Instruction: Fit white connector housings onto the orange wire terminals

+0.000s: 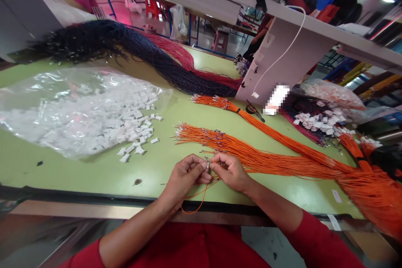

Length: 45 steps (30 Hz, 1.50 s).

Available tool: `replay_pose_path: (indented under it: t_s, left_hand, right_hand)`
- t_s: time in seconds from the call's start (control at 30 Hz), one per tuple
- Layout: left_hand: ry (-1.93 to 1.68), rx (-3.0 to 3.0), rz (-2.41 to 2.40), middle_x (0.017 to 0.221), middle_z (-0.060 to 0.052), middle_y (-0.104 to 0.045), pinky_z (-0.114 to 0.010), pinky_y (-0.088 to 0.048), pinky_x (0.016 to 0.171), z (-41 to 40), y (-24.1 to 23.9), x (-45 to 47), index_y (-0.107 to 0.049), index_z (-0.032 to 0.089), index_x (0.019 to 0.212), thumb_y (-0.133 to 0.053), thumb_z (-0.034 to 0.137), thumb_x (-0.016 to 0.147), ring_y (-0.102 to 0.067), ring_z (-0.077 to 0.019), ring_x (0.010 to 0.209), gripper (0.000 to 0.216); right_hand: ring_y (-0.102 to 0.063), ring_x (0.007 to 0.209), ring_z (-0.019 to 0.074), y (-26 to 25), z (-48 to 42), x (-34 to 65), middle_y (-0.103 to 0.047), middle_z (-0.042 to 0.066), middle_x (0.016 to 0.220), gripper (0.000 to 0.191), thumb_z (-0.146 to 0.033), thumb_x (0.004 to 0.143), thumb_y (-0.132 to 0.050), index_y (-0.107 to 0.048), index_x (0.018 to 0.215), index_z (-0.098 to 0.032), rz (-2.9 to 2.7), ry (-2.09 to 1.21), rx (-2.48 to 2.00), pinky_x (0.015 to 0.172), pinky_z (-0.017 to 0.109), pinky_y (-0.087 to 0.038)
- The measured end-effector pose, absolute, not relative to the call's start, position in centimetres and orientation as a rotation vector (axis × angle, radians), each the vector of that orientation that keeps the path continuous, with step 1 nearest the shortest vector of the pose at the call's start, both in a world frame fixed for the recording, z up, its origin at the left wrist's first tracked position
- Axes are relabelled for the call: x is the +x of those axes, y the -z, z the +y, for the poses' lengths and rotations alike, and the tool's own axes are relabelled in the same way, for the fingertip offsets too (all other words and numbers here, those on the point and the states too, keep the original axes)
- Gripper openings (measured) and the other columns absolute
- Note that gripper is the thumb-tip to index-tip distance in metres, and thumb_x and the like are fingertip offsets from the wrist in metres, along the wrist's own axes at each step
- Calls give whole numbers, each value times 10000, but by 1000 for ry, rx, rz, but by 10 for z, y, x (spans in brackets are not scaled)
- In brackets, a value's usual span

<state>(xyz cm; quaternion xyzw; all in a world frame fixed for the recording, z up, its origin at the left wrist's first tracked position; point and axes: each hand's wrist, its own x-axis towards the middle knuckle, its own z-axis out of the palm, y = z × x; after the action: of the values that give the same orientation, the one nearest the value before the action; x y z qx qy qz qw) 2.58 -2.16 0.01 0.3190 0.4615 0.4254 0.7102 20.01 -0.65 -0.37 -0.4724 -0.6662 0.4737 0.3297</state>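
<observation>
Centrally, two bare hands meet above the green bench (106, 171), close to its front edge; clock directions are taken from them. The left hand (190, 171) has its thumb and fingertips pinched on a small white piece (207, 166), which sits between the two hands. The right hand (230, 171) is pinched on an orange wire (204, 201) beside it; the fingers partly hide the grip. A loop of wire hangs at seven o'clock, crossing the black edge strip (94, 191), which runs along the six o'clock side. The lower orange bundle (276, 162) lies just beyond the hands, its metal tips at eleven o'clock and its length trailing to three, limiting room there. The upper orange bundle (266, 128) starts near twelve; scissors (256, 111) lie at one o'clock, near the foot of an upright panel (282, 54). At ten o'clock, white pieces (140, 150) spill from a clear bag (37, 92). Bare green surface between this spill and the left hand gives the widest room, continuing along the front edge toward nine.
</observation>
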Motion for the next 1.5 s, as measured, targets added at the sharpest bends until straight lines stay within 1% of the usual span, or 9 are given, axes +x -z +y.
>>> replay_pose_path:
  t_s: [0.07,0.2,0.33,0.43,0.53,0.83,1.07,1.27,1.5]
  left_hand:
    - [-947,750,1032,655,-12,-706,-257,-581,640,-23,2,24,-623,160,799,-832,514,674,-681,-134,600,430]
    - [-864,1112,1086,705,-45,-703,-274,-533,570,-23,6,9,-661,171,853,-642,500,855,-661,-163,596,330]
    - [-938,1801,1451,989,-136,-722,-396,-538,791,-10,6,-32,-700,163,1036,-486,372,949,-685,-262,883,312]
    - [-910,2179,1804,1179,-201,-653,-516,-475,949,8,8,-71,-644,119,1200,-484,351,945,-602,-358,1098,380]
    - [-753,2334,2013,1313,-228,-572,-557,-433,995,21,14,-96,-582,112,1282,-512,371,944,-522,-397,1190,432]
    - [-597,2479,1840,1078,-151,-629,-422,-461,835,22,19,-95,-663,156,989,-379,235,1012,-556,-287,942,295]
    - [-557,2555,1919,1039,-170,-640,-423,-449,824,24,21,-91,-631,124,979,-332,198,1018,-553,-291,918,310]
    - [-357,2640,1829,983,-168,-611,-424,-463,807,32,17,-92,-608,117,958,-300,188,1008,-548,-295,912,320]
    - [-428,2459,1765,975,-149,-600,-334,-431,577,40,21,-97,-550,143,988,-272,259,996,-577,-230,706,302]
  right_hand:
    - [-521,608,118,2,-6,200,-605,-3,678,169,-290,896,-619,-653,775,-176,-1776,-1201,-1201,564,228,-420]
    - [-646,823,183,2,-3,202,-700,65,869,156,-324,901,-663,-739,879,-189,-1708,-979,-1088,751,298,-524]
    - [-568,565,129,10,-4,204,-651,10,661,238,-390,927,-641,-755,981,-188,-1593,-1191,-1138,531,248,-473]
    - [-543,557,122,14,-3,205,-621,2,628,257,-405,933,-635,-757,938,-178,-1601,-1234,-1166,534,244,-457]
    - [-541,581,123,16,-3,206,-608,4,633,266,-406,943,-625,-755,894,-179,-1640,-1214,-1188,564,249,-458]
    - [-537,586,120,20,-2,206,-611,0,643,264,-422,944,-625,-730,886,-186,-1655,-1250,-1224,570,240,-446]
    - [-444,477,83,16,-2,205,-624,-4,639,297,-453,948,-608,-717,918,-178,-1586,-1346,-1215,470,219,-387]
    - [-522,546,103,13,-2,203,-604,-11,628,288,-451,943,-612,-708,895,-183,-1619,-1293,-1190,526,223,-435]
    - [-489,530,97,9,-1,201,-592,-14,609,331,-482,934,-612,-682,832,-175,-1591,-1322,-1180,543,235,-435]
